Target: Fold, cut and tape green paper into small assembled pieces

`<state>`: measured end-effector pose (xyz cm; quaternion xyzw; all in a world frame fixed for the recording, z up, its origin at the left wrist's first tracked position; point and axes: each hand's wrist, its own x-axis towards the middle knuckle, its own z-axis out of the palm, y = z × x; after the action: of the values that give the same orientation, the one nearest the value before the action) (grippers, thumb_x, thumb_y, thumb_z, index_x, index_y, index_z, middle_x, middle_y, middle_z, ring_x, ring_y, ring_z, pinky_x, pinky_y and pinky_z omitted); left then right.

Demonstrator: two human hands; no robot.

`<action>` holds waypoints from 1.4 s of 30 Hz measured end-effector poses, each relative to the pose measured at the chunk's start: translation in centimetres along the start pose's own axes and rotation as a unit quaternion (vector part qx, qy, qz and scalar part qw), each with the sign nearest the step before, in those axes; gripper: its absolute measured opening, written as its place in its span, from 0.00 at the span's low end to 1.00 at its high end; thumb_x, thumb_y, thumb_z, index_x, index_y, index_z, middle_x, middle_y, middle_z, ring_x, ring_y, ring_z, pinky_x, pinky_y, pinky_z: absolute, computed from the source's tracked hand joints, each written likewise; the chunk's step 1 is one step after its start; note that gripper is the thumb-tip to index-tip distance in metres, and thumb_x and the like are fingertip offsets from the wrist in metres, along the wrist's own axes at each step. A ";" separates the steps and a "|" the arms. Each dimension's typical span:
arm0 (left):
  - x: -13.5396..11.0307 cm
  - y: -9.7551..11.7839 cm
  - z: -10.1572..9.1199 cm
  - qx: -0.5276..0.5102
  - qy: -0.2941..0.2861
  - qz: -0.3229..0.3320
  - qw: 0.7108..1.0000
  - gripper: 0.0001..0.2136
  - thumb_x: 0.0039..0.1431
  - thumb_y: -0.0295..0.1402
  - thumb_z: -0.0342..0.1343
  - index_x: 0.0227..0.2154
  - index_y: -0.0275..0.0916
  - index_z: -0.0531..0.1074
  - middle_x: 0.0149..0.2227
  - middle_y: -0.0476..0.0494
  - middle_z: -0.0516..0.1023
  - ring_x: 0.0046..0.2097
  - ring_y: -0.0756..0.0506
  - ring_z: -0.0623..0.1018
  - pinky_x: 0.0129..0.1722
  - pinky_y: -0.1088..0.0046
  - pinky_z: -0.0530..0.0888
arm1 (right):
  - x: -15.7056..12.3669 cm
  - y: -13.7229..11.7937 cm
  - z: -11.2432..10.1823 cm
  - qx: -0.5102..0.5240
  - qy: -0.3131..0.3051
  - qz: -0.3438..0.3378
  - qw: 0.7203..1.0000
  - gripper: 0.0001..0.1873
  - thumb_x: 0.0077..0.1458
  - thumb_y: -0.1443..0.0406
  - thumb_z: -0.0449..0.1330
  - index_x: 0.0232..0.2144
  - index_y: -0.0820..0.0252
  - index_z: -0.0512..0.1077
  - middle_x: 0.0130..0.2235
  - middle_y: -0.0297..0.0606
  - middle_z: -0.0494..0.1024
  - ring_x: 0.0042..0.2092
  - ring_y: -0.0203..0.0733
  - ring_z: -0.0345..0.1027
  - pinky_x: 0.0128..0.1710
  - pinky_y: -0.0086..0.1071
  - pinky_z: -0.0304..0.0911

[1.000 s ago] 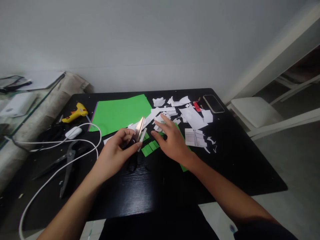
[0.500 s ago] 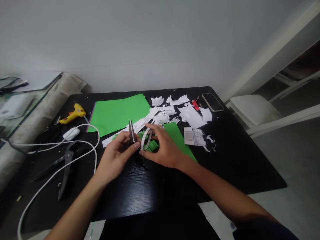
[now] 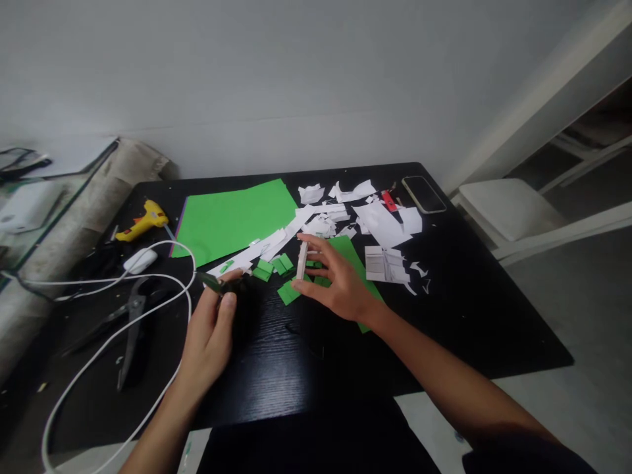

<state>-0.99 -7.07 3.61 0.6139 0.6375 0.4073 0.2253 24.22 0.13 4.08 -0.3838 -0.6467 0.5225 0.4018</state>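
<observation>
My left hand (image 3: 208,332) is closed on scissors (image 3: 211,282); their blade points left and their dark handles are hard to make out. Between the thumb and fingertips of my right hand (image 3: 343,283) is a white paper ring (image 3: 302,258), seen almost edge-on and held upright above the table. Small folded green paper pieces (image 3: 283,264) lie beneath and beside it. A narrow green sheet (image 3: 353,257) lies partly under my right hand.
A large green sheet (image 3: 237,220), white scraps (image 3: 378,224), a red cutter (image 3: 389,201) and a phone (image 3: 423,195) lie on the black table (image 3: 444,316). At left are a yellow glue gun (image 3: 143,222), a white cable (image 3: 113,336) and large shears (image 3: 132,329).
My left hand has moved left and down with the scissors, away from the ring. My right hand has shifted slightly right, turning the ring from an open loop to nearly edge-on.
</observation>
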 end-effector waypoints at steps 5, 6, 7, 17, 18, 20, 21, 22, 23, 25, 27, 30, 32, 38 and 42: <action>-0.4 -1.4 0.4 0.029 -0.015 -0.033 0.999 0.27 0.72 0.53 0.52 0.64 0.41 0.69 0.61 0.35 0.78 0.63 0.32 0.78 0.64 0.50 0.74 | -0.3 -0.1 0.1 0.001 -0.010 -0.012 1.000 0.37 0.61 0.56 0.71 0.70 0.38 0.66 0.68 0.40 0.67 0.65 0.58 0.69 0.61 0.53 0.77; -0.4 -1.7 0.4 0.028 -0.022 -0.037 0.999 0.27 0.72 0.53 0.52 0.64 0.42 0.69 0.60 0.35 0.79 0.62 0.33 0.79 0.64 0.50 0.73 | -0.3 -0.1 0.1 0.008 -0.012 -0.012 1.000 0.37 0.62 0.56 0.71 0.69 0.37 0.66 0.69 0.39 0.66 0.65 0.58 0.69 0.61 0.53 0.77; -0.4 -1.9 0.5 0.025 -0.030 -0.041 0.998 0.26 0.72 0.52 0.52 0.64 0.42 0.68 0.59 0.35 0.80 0.61 0.33 0.79 0.64 0.50 0.73 | -0.3 0.0 0.1 0.019 -0.015 -0.011 1.000 0.36 0.62 0.56 0.70 0.69 0.36 0.66 0.69 0.39 0.65 0.65 0.59 0.68 0.61 0.53 0.77; 3.3 1.4 0.0 -0.035 -0.084 -0.063 0.994 0.20 0.74 0.51 0.48 0.52 0.43 0.75 0.33 0.47 0.79 0.38 0.41 0.79 0.42 0.64 0.74 | 0.6 0.2 -0.4 0.214 -0.027 0.096 0.972 0.36 0.62 0.52 0.71 0.68 0.38 0.65 0.68 0.44 0.66 0.61 0.57 0.74 0.55 0.52 0.80; 4.2 2.0 -0.1 -0.041 -0.078 -0.061 0.994 0.21 0.74 0.51 0.48 0.52 0.44 0.77 0.33 0.47 0.79 0.37 0.41 0.79 0.41 0.65 0.74 | 0.7 0.3 -0.5 0.226 -0.024 0.105 0.968 0.38 0.60 0.52 0.72 0.68 0.38 0.65 0.68 0.44 0.66 0.61 0.57 0.74 0.56 0.52 0.79; 5.8 2.7 0.1 -0.076 -0.071 -0.064 0.993 0.19 0.74 0.48 0.48 0.50 0.45 0.80 0.36 0.45 0.81 0.39 0.40 0.79 0.42 0.65 0.74 | 0.9 0.6 -0.9 0.247 -0.024 0.117 0.962 0.47 0.52 0.56 0.78 0.69 0.37 0.63 0.69 0.44 0.65 0.62 0.58 0.74 0.57 0.53 0.79; 6.5 2.8 0.3 -0.107 -0.067 -0.069 0.990 0.17 0.72 0.46 0.51 0.48 0.44 0.81 0.36 0.45 0.82 0.40 0.40 0.79 0.43 0.64 0.75 | 1.0 0.7 -1.0 0.254 -0.025 0.121 0.959 0.53 0.47 0.59 0.81 0.70 0.36 0.61 0.70 0.44 0.63 0.62 0.58 0.73 0.58 0.53 0.79; 7.1 2.7 0.6 -0.146 -0.061 -0.084 0.984 0.15 0.69 0.44 0.54 0.46 0.44 0.82 0.37 0.44 0.82 0.42 0.39 0.80 0.44 0.64 0.76 | 1.1 0.8 -1.1 0.259 -0.025 0.123 0.958 0.58 0.43 0.62 0.83 0.70 0.35 0.59 0.71 0.44 0.62 0.62 0.58 0.73 0.58 0.53 0.79; 7.6 2.5 1.0 -0.191 -0.066 -0.102 0.974 0.14 0.65 0.41 0.56 0.47 0.44 0.83 0.38 0.44 0.83 0.43 0.38 0.80 0.45 0.64 0.76 | 1.1 0.8 -1.2 0.260 -0.025 0.123 0.957 0.62 0.40 0.64 0.83 0.71 0.35 0.58 0.71 0.44 0.61 0.62 0.58 0.73 0.58 0.53 0.79; 8.0 1.8 1.8 -0.259 -0.094 -0.127 0.953 0.18 0.59 0.36 0.57 0.50 0.42 0.82 0.39 0.43 0.84 0.42 0.39 0.81 0.45 0.64 0.77 | 1.1 0.7 -1.2 0.255 -0.026 0.124 0.959 0.64 0.38 0.66 0.83 0.71 0.35 0.57 0.73 0.43 0.59 0.60 0.57 0.75 0.58 0.53 0.80; 7.9 1.1 2.5 -0.322 -0.121 -0.149 0.927 0.23 0.54 0.32 0.58 0.54 0.40 0.80 0.40 0.44 0.84 0.41 0.41 0.81 0.45 0.64 0.77 | 1.2 0.7 -1.2 0.245 -0.021 0.121 0.962 0.63 0.38 0.65 0.83 0.71 0.37 0.58 0.73 0.42 0.57 0.56 0.54 0.78 0.57 0.52 0.80; 7.3 0.5 2.9 -0.368 -0.147 -0.163 0.904 0.29 0.49 0.28 0.64 0.58 0.41 0.78 0.44 0.43 0.84 0.43 0.43 0.82 0.48 0.66 0.77 | 1.2 0.7 -1.1 0.238 -0.004 0.123 0.964 0.59 0.39 0.64 0.82 0.69 0.40 0.61 0.73 0.43 0.59 0.50 0.50 0.80 0.51 0.48 0.82; 7.1 0.4 2.9 -0.352 -0.152 -0.156 0.911 0.30 0.48 0.29 0.69 0.58 0.42 0.77 0.45 0.44 0.83 0.45 0.43 0.81 0.49 0.66 0.77 | 1.3 0.8 -1.1 0.240 0.004 0.134 0.962 0.54 0.42 0.62 0.82 0.68 0.44 0.63 0.69 0.45 0.66 0.47 0.49 0.80 0.45 0.46 0.83; 7.2 0.9 2.8 -0.282 -0.155 -0.114 0.940 0.30 0.47 0.39 0.76 0.53 0.40 0.78 0.38 0.46 0.79 0.38 0.45 0.77 0.43 0.66 0.76 | 1.4 1.3 -1.5 0.258 0.014 0.139 0.956 0.49 0.50 0.54 0.78 0.68 0.48 0.61 0.51 0.42 0.80 0.55 0.52 0.79 0.59 0.50 0.77; 6.6 1.4 2.3 -0.228 -0.159 -0.062 0.959 0.32 0.48 0.48 0.74 0.55 0.42 0.74 0.38 0.47 0.76 0.38 0.44 0.75 0.38 0.68 0.74 | 1.2 1.2 -1.5 0.234 0.000 0.111 0.966 0.48 0.51 0.56 0.77 0.68 0.45 0.60 0.51 0.41 0.81 0.56 0.52 0.79 0.62 0.51 0.73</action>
<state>0.72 -0.24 4.83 0.5621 0.5206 0.4243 0.4827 25.22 2.01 3.21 -0.3483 -0.4600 0.7004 0.4200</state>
